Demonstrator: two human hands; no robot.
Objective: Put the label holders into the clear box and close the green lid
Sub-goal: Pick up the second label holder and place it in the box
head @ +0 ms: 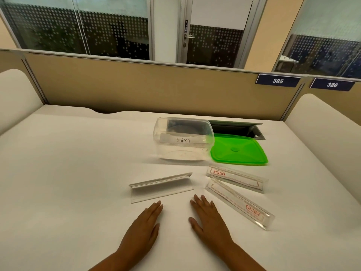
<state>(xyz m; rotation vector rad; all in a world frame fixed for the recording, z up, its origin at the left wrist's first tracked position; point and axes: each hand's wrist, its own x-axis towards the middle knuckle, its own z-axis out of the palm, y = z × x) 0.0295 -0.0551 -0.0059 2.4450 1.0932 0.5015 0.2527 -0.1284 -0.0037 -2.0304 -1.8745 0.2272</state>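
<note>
A clear box [183, 151] marked SIGMA stands open on the white desk; inside it leans a white label strip, and whether that is a holder I cannot tell. Flat beside it on the right lies the green lid [239, 150]. Three clear label holders lie nearer me: one [161, 187] left of centre, one [235, 178] just below the lid, one [240, 204] slanting toward the lower right. My left hand [143, 229] and my right hand [210, 218] rest flat on the desk, fingers straight, holding nothing, just short of the holders.
Behind the box and lid an open cable hatch [237, 129] is sunk into the desk [78, 173]. A beige partition [136, 85] closes the far side. White rounded dividers stand at the left [15, 94] and right [324, 118] edges.
</note>
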